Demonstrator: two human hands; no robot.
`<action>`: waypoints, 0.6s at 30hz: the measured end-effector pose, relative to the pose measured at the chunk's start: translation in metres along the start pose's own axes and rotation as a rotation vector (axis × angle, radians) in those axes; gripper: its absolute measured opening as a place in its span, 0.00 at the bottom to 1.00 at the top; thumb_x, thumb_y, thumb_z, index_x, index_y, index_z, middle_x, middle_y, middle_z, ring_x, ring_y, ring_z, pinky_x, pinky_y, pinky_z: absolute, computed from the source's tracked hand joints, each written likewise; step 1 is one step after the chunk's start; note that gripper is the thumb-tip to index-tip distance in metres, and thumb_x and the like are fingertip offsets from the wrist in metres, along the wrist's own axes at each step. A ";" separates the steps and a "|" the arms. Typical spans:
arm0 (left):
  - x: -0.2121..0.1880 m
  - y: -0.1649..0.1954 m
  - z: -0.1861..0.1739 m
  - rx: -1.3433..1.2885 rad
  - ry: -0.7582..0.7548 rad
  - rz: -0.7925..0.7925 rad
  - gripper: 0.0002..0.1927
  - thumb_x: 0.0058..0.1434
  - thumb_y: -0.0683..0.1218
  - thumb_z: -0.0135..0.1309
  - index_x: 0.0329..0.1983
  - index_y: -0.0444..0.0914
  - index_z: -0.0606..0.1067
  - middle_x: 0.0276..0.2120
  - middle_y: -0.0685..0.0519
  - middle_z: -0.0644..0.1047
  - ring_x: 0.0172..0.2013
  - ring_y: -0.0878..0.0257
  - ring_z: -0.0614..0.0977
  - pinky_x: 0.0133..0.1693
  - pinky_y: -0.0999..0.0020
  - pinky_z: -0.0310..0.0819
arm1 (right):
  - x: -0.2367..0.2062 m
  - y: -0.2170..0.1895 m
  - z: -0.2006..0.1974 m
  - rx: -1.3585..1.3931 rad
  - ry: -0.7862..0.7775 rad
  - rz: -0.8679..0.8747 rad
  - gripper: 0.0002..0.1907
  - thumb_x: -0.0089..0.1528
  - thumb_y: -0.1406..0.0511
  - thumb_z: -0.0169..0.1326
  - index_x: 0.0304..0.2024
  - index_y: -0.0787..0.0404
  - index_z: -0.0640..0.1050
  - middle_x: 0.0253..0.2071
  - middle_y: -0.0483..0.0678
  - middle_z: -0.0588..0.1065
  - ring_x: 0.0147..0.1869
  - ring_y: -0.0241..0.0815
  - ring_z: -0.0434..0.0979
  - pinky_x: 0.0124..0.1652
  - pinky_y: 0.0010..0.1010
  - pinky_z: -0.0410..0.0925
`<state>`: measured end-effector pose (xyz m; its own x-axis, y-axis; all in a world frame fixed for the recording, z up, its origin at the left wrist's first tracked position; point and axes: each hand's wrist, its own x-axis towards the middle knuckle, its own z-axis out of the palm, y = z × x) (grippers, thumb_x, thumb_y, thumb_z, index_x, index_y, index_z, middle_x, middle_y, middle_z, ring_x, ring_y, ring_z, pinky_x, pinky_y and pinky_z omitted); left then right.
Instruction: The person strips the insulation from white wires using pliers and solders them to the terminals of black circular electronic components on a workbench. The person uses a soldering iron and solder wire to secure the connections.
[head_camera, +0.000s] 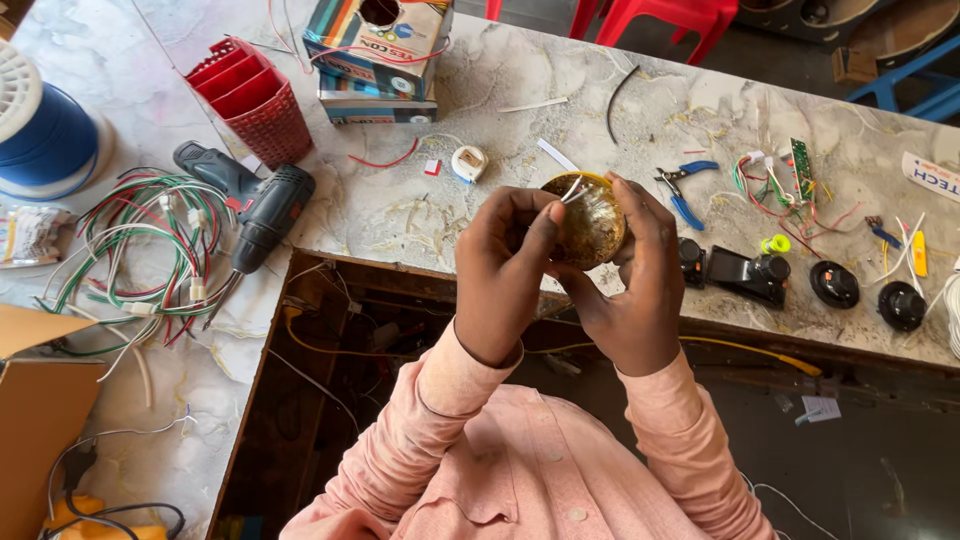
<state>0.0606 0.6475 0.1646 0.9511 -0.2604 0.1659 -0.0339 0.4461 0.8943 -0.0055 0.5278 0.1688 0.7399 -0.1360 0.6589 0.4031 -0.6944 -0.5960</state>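
Marbled worktop (450, 215) carried, left to right: tangled wires (140, 240), cordless drill (255, 205), red basket (250, 100), blue pliers (683, 190), black fittings (745, 272). At centre, left hand (500, 275) pinched thin white leads (570, 190); right hand (635, 290) was closed around a round brass-coloured fitting (588, 225), raised above the bench edge. Step judged: dressing the leads; the next move calls for steady fingertip control.

Both forearms in pink sleeves rise from the chest and meet in front. The left hand (505, 270) is curled, thumb and fingertips pinched together. The right hand (630, 275) faces it, fingers cupped upward, palm turned inward, wrists close.
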 end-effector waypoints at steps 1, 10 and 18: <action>-0.001 0.000 0.000 -0.031 -0.002 -0.014 0.07 0.69 0.41 0.57 0.43 0.30 0.76 0.32 0.54 0.79 0.31 0.72 0.77 0.32 0.77 0.74 | 0.000 -0.001 -0.001 -0.037 -0.003 -0.004 0.44 0.59 0.77 0.68 0.73 0.65 0.61 0.70 0.55 0.61 0.74 0.52 0.70 0.66 0.36 0.75; 0.000 0.004 -0.001 -0.084 -0.035 -0.009 0.07 0.68 0.40 0.57 0.44 0.30 0.77 0.34 0.54 0.80 0.34 0.72 0.79 0.34 0.78 0.75 | 0.000 0.000 0.002 -0.164 0.016 -0.058 0.42 0.61 0.73 0.68 0.73 0.64 0.60 0.71 0.59 0.63 0.75 0.57 0.69 0.65 0.38 0.72; 0.008 0.000 -0.009 0.051 -0.068 0.057 0.06 0.67 0.39 0.59 0.43 0.29 0.78 0.33 0.55 0.80 0.34 0.73 0.77 0.37 0.79 0.73 | 0.010 0.003 -0.002 -0.322 0.019 -0.195 0.41 0.62 0.67 0.70 0.71 0.64 0.61 0.70 0.58 0.65 0.74 0.57 0.68 0.71 0.45 0.68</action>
<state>0.0712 0.6531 0.1617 0.9242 -0.2946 0.2430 -0.1041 0.4179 0.9025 0.0020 0.5226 0.1741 0.6546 0.0103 0.7559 0.3438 -0.8946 -0.2855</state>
